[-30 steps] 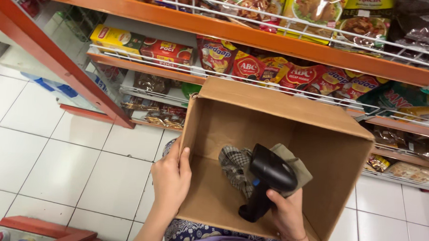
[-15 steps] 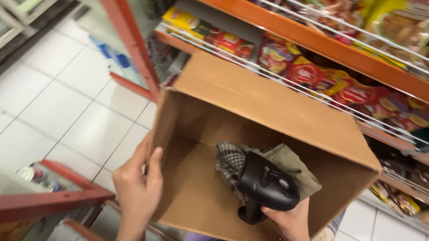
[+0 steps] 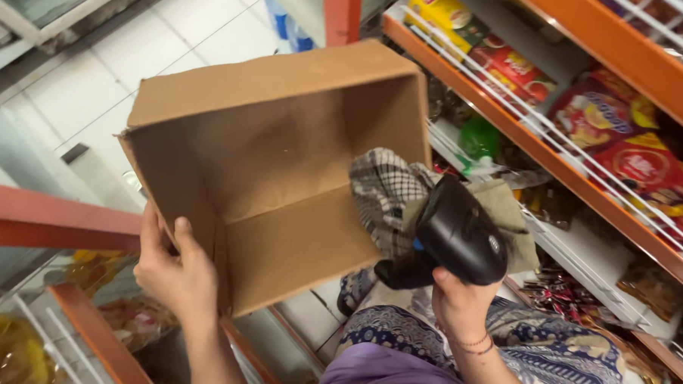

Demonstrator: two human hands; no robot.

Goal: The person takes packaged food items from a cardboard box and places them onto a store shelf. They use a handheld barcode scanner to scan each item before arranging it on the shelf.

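Between the orange store shelves, a person holds an empty cardboard box up over the white tiled floor. It is plain brown, open at the top, tipped so that its bare inside faces upward and toward the person, and its walls look clean and unmarked. At the lower left corner of the box the left hand clamps one wall, thumb inside and fingers wrapped round the outside, a firm closed grip on the cardboard. At the box's right edge the right hand is closed round the handle of a black handheld barcode scanner, whose rounded head points toward the box. Pressed under the same hand lie a checked black-and-white cloth and a dull beige cloth, both bunched against the rim of the box. A thin beaded bracelet circles the right wrist. Red and yellow snack packets stand in rows behind white wire rails on the shelves at the right. Below, the person's patterned blue garment shows.
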